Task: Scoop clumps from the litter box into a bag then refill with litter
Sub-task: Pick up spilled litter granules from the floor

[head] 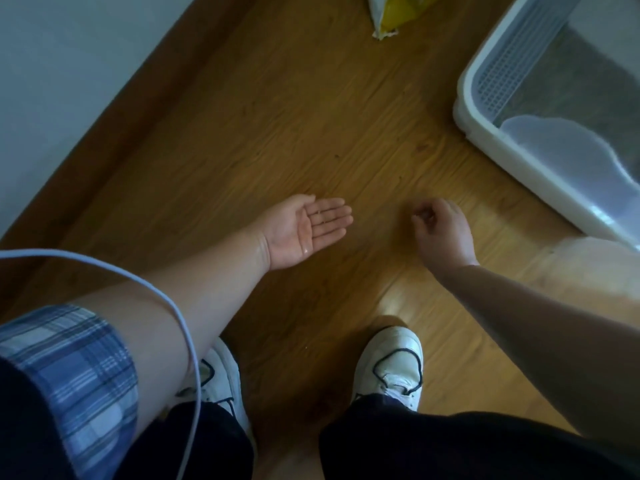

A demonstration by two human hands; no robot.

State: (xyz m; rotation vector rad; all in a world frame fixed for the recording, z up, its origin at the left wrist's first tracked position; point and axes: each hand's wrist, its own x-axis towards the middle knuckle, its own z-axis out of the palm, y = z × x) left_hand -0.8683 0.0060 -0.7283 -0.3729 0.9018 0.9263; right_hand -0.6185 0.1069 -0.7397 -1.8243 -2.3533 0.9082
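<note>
A white litter box (465,109) with a perforated rim and grey litter (568,74) inside stands at the upper right, partly cut off by the frame. A yellow and white bag (391,15) lies at the top edge on the floor. My left hand (304,230) hovers palm up and flat above the floor, with a few tiny grains on the fingers. To its right, my right hand (441,228) is curled with thumb and fingertips pinched together near the floor; whether they hold a grain I cannot tell. Both hands are well short of the litter box.
A wooden floor (311,116) fills the view, with a few dark specks scattered on it. A pale wall with a brown skirting board (114,133) runs along the left. My two white shoes (391,365) stand at the bottom. A white cable (187,341) loops at the lower left.
</note>
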